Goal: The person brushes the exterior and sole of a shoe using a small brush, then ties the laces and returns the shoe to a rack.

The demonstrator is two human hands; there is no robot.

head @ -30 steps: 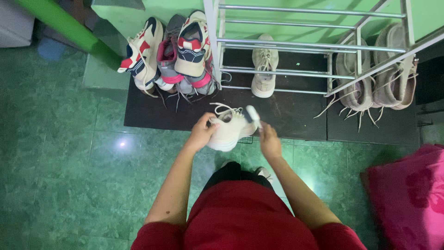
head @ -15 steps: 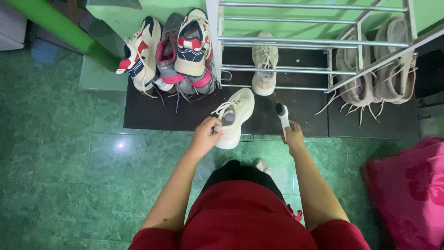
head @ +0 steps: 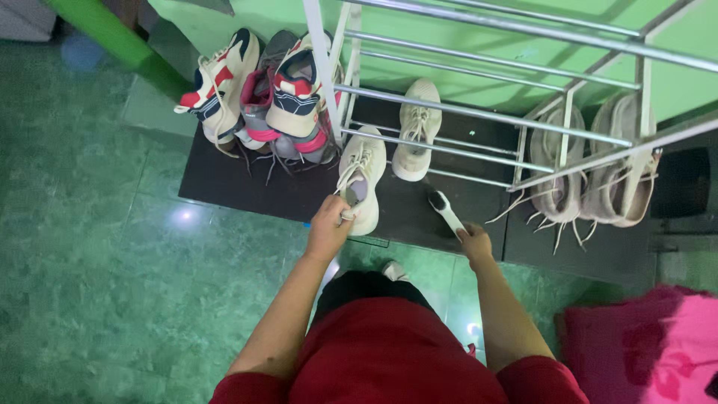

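Note:
My left hand (head: 329,228) grips the heel of a cream sneaker (head: 362,173), whose toe points toward the metal shoe rack (head: 479,116). The sneaker rests on the black mat (head: 239,179), beside its matching cream sneaker (head: 416,129) under the rack's lowest bars. My right hand (head: 476,244) holds a shoe brush (head: 446,211) with a white handle and dark bristles, angled up and to the left over the mat.
Several red, white and navy sneakers (head: 258,86) are piled at the rack's left end. Two beige sneakers (head: 591,161) with loose laces stand at its right. A green pole (head: 127,45) crosses the upper left. A pink cloth (head: 651,348) lies at the lower right on the green tiled floor (head: 97,247).
The cream sneaker went from being held up against the brush to lying on the mat, pushed toward the rack. The brush hand pulled away to the right. The view shifted forward.

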